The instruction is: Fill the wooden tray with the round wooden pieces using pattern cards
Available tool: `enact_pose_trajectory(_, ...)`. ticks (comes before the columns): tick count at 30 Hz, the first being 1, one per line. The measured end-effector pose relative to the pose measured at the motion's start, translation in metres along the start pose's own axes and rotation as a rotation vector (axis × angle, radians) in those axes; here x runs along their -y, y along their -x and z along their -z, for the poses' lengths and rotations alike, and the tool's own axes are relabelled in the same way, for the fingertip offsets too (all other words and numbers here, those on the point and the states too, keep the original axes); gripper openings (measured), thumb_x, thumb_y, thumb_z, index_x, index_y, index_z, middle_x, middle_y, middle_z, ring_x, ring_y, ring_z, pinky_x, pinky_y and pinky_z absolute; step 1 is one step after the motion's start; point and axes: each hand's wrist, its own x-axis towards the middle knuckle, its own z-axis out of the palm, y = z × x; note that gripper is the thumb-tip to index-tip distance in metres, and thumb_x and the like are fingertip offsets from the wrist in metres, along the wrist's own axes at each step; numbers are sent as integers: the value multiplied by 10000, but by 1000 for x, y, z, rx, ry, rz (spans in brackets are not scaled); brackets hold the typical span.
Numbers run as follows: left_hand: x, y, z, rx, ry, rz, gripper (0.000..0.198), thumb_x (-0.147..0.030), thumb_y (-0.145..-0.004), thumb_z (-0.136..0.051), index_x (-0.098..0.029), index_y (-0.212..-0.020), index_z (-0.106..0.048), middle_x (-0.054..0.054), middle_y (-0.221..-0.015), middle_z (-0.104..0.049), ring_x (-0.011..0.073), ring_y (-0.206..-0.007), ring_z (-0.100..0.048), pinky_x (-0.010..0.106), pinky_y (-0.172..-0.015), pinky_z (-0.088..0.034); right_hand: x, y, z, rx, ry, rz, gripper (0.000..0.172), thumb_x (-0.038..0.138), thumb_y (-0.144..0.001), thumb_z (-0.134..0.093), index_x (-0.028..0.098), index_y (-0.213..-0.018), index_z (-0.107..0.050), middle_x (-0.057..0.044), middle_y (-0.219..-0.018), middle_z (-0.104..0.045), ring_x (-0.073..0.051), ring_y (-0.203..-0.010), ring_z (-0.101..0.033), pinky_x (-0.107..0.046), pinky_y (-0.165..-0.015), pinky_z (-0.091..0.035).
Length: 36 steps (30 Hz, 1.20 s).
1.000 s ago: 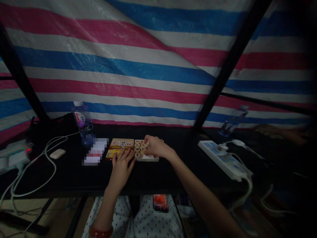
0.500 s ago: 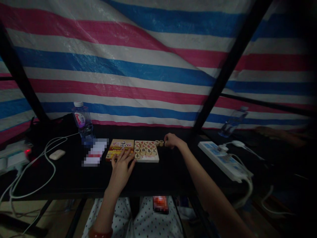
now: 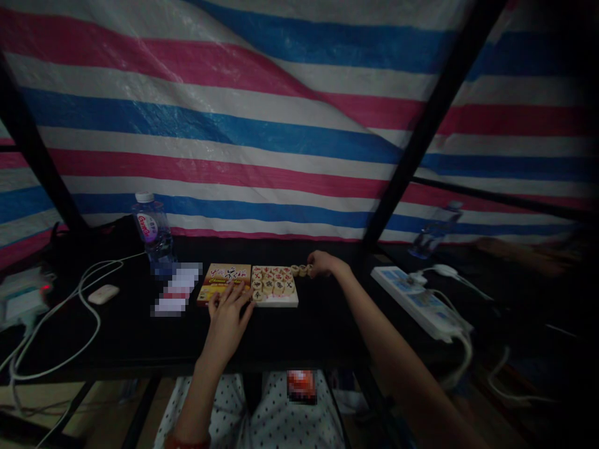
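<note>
My left hand (image 3: 228, 319) lies with its fingers spread on the front part of a brown and yellow Chinese chess box lid (image 3: 228, 273), its thumb near the tray's left front corner. To the right of the lid sits a white tray (image 3: 283, 301) holding rows of round wooden Chinese chess pieces (image 3: 279, 285), red-marked at the back, dark-marked in front. Beyond the tray's far right corner stand a few loose pieces (image 3: 296, 270). My right hand (image 3: 324, 264) is closed with fingertips at the right end of this row, pinching a chess piece mostly hidden by the fingers.
A water bottle (image 3: 153, 237) and a blurred-out paper (image 3: 178, 288) stand left of the lid. Further left are a white case (image 3: 103, 294) and looping cables (image 3: 99, 321). At right lies a power strip (image 3: 412, 302), with another bottle (image 3: 433, 234) and a person's arm (image 3: 519, 248) behind.
My right hand has shifted very slightly toward the row of loose pieces. My left hand stays on the lid; the whole view has moved a little.
</note>
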Motion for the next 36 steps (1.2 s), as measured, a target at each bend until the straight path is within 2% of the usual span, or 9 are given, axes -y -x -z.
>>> enact_pose_trajectory(3,0,0,0,6,-1,1,319,-323,-907,-457,-301,-1202,-578,46,-1368,-509,277,-1324,-359,546,-1033,-232,19,25,7,-102,151,0,516,186,-649,-716,126,-1144,-581,-145,-1146,-615,-251,-1019,-604,-286,-735,-487)
enact_pose_trajectory(6,-1,0,1,11,-1,1,326,-321,-904,-461,-299,-1208,-575,53,-1376,-498,280,-1318,-365,544,-1030,-234,46,51,2,-171,91,176,387,238,-715,-662,164,-1092,-611,-111,-1098,-644,-222,-974,-617,-260,-723,-463)
enact_pose_trajectory(8,-2,0,3,13,3,-1,328,-315,-904,-459,-298,-1212,-572,52,-1379,-494,277,-1322,-361,541,-1030,-235,67,65,-8,-111,-2,409,279,252,-736,-639,186,-1006,-648,-61,-995,-677,-168,-875,-639,-207,-677,-443)
enact_pose_trajectory(11,-2,0,4,16,11,-6,331,-310,-903,-457,-293,-1216,-565,47,-1381,-493,269,-1331,-347,534,-1035,-230,95,77,-24,48,-44,567,244,250,-725,-638,191,-960,-670,-32,-881,-699,-136,-752,-648,-177,-611,-422)
enact_pose_trajectory(15,-1,0,3,13,34,-20,368,-314,-900,-457,-292,-1262,-521,58,-1384,-490,271,-1330,-346,534,-1033,-228,119,81,-37,-1,124,524,206,238,-697,-627,175,-879,-699,-70,-919,-709,-187,-841,-653,-193,-615,-421)
enact_pose_trajectory(19,0,0,1,-5,72,-8,429,-308,-893,-462,-251,-1318,-451,85,-1363,-510,260,-1323,-356,515,-1042,-222,130,78,-42,10,202,489,249,273,-739,-584,148,-915,-707,-119,-927,-711,-222,-846,-664,-214,-593,-440)
enact_pose_trajectory(23,-1,-1,1,2,93,11,426,-297,-891,-457,-221,-1309,-439,96,-1359,-511,257,-1324,-356,516,-1047,-210,135,73,-46,5,193,486,305,312,-745,-593,125,-961,-702,-148,-944,-708,-241,-844,-671,-223,-587,-464)
enact_pose_trajectory(30,0,0,0,5,97,5,426,-281,-893,-441,-226,-1315,-426,103,-1364,-504,255,-1323,-358,514,-1047,-210,138,66,-52,-23,245,443,382,237,-691,-638,107,-1048,-670,-166,-999,-696,-258,-909,-663,-239,-648,-501)
enact_pose_trajectory(36,1,1,-1,4,90,1,422,-280,-896,-438,-224,-1314,-422,91,-1375,-495,244,-1329,-348,500,-1051,-208,138,70,-50,-21,248,454,379,236,-640,-676,114,-998,-680,-151,-986,-699,-249,-887,-662,-225,-629,-481)
